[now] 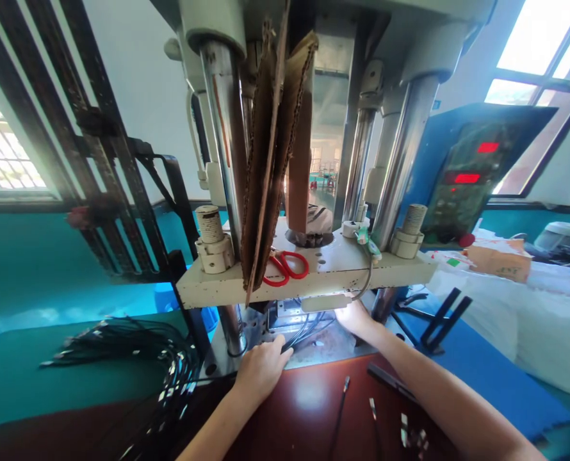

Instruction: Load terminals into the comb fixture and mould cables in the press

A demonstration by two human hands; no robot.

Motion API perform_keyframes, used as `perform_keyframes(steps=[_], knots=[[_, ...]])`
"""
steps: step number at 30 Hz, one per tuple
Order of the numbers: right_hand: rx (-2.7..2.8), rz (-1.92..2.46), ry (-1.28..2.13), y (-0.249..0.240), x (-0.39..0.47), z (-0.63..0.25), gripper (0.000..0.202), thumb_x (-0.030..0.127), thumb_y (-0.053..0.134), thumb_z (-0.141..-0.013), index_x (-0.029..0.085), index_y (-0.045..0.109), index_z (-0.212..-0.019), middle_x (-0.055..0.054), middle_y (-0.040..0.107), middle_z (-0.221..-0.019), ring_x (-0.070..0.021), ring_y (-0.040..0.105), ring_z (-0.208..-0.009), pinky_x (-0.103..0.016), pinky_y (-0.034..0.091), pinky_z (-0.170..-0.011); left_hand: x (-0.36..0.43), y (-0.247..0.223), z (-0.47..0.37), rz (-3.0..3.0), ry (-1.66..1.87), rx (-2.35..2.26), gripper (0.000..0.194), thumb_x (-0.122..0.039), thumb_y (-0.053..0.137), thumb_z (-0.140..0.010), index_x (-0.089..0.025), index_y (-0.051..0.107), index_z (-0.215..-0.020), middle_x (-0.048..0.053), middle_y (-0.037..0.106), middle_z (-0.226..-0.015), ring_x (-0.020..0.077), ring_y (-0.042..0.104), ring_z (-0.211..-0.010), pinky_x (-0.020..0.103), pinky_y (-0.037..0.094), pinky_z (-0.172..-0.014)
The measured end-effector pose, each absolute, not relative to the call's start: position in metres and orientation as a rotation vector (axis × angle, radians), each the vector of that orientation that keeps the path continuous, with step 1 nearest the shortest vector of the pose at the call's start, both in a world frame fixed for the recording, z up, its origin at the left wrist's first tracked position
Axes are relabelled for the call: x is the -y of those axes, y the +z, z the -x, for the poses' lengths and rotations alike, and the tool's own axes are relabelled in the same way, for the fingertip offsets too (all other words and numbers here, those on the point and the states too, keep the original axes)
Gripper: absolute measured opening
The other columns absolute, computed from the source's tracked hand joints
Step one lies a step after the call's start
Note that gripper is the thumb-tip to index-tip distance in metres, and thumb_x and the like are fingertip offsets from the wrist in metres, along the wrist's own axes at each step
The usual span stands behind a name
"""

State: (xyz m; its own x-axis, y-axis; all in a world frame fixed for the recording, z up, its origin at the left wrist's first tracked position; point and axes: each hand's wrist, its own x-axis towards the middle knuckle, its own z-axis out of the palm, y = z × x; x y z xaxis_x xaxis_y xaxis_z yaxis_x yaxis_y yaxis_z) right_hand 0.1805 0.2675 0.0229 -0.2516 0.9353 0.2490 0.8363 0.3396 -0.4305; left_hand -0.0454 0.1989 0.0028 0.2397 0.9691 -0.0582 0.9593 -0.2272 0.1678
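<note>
My left hand (pixel 264 363) is at the front edge of the press's lower metal plate, its fingers closed on thin black cables (pixel 307 330). These cables run forward to the metal mould (pixel 280 317) under the press's raised pale plate (pixel 342 274). Reaching in from the right, my right hand (pixel 353 316) is beside the mould, under a small lit lamp bar (pixel 326 303). Its fingertips are hidden behind the bar and the plate edge, so I cannot see what they touch.
Red-handled scissors (pixel 292 264) and upright cardboard sheets (pixel 266 160) are on the pale plate. A bundle of black cables (pixel 170 358) lies left. Cable ends (pixel 372 410) and a dark bar (pixel 390 382) lie on the brown table. A control box (pixel 472 173) with red displays stands right.
</note>
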Motion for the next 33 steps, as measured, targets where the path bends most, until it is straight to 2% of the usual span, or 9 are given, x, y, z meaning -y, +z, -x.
perform_keyframes(steps=[3, 6, 9, 13, 17, 22, 27, 30, 33], knots=[[2.108, 1.497, 0.474, 0.001, -0.234, -0.173, 0.028, 0.011, 0.048, -0.074, 0.015, 0.062, -0.099, -0.009, 0.068, -0.082, -0.0227, 0.061, -0.085, -0.034, 0.045, -0.08, -0.2, 0.002, 0.045, -2.328, 0.12, -1.839, 0.027, -0.039, 0.031, -0.088, -0.023, 0.049, -0.1, 0.006, 0.068, -0.087, 0.0262, 0.064, -0.085, 0.032, 0.045, -0.066], [1.975, 1.484, 0.709, -0.015, -0.223, -0.163, 0.032, 0.016, 0.044, -0.074, 0.014, 0.057, -0.104, -0.003, 0.066, -0.065, -0.0181, 0.062, -0.058, -0.03, 0.049, -0.06, -0.201, -0.001, 0.045, -2.317, 0.156, -1.834, 0.026, -0.039, 0.032, -0.088, -0.023, 0.049, -0.099, 0.006, 0.067, -0.087, 0.0261, 0.063, -0.084, 0.033, 0.044, -0.067], [1.736, 1.476, 0.896, -0.022, -0.231, -0.163, 0.023, 0.027, 0.037, -0.079, 0.015, 0.055, -0.087, -0.002, 0.063, -0.06, -0.0134, 0.056, -0.042, -0.024, 0.045, -0.042, -0.202, -0.003, 0.047, -2.28, 0.287, -1.717, 0.025, -0.041, 0.038, -0.085, -0.023, 0.05, -0.096, 0.003, 0.064, -0.094, 0.0234, 0.061, -0.089, 0.031, 0.043, -0.07], [1.457, 1.432, 0.951, -0.021, -0.235, -0.182, 0.017, 0.033, 0.037, -0.074, 0.019, 0.045, -0.073, -0.001, 0.058, -0.061, -0.0117, 0.057, -0.047, -0.022, 0.045, -0.044, -0.211, 0.007, 0.044, -2.285, 0.476, -1.598, 0.033, -0.044, 0.04, -0.084, -0.02, 0.05, -0.103, 0.005, 0.058, -0.104, 0.0202, 0.054, -0.099, 0.029, 0.041, -0.081], [1.366, 1.407, 1.068, -0.014, -0.218, -0.205, 0.016, 0.032, 0.039, -0.063, 0.02, 0.039, -0.074, 0.007, 0.046, -0.05, -0.0066, 0.039, -0.033, -0.017, 0.031, -0.032, -0.23, 0.027, 0.028, -2.484, 0.545, -1.624, 0.032, -0.034, 0.038, -0.086, -0.018, 0.052, -0.11, 0.009, 0.053, -0.116, 0.0224, 0.047, -0.108, 0.034, 0.036, -0.092], [1.427, 1.414, 1.169, 0.007, -0.21, -0.229, 0.023, 0.03, 0.037, -0.061, 0.022, 0.036, -0.083, 0.01, 0.042, -0.052, -0.0033, 0.021, -0.03, -0.015, 0.015, -0.029, -0.251, 0.043, 0.02, -2.832, 0.257, -1.31, 0.031, -0.032, 0.036, -0.087, -0.024, 0.059, -0.105, 0.007, 0.057, -0.113, 0.0232, 0.044, -0.112, 0.038, 0.032, -0.095], [1.57, 1.461, 1.046, 0.02, -0.239, -0.226, 0.026, 0.021, 0.04, -0.066, 0.022, 0.035, -0.091, 0.011, 0.045, -0.051, -0.0043, 0.025, -0.025, -0.017, 0.015, -0.027, -0.254, 0.035, 0.037, -2.88, 0.248, -1.268, 0.029, -0.029, 0.035, -0.087, -0.023, 0.061, -0.099, 0.006, 0.061, -0.103, 0.0217, 0.047, -0.107, 0.037, 0.031, -0.094], [1.705, 1.49, 1.023, 0.022, -0.261, -0.199, 0.006, 0.016, 0.039, -0.073, 0.019, 0.044, -0.075, 0.009, 0.043, -0.043, -0.0059, 0.034, -0.025, -0.018, 0.021, -0.028, -0.251, 0.028, 0.042, -2.87, 0.279, -1.263, 0.028, -0.025, 0.037, -0.087, -0.021, 0.058, -0.104, 0.007, 0.059, -0.11, 0.0212, 0.046, -0.109, 0.036, 0.03, -0.094], [1.825, 1.523, 0.994, 0.021, -0.277, -0.167, 0.025, 0.018, 0.04, -0.084, 0.017, 0.047, -0.06, 0.009, 0.037, -0.036, -0.0067, 0.042, -0.031, -0.018, 0.032, -0.036, -0.248, 0.03, 0.037, -2.821, 0.267, -1.295, 0.033, -0.024, 0.042, -0.084, -0.023, 0.051, -0.116, 0.006, 0.053, -0.119, 0.0225, 0.043, -0.112, 0.037, 0.03, -0.094]])
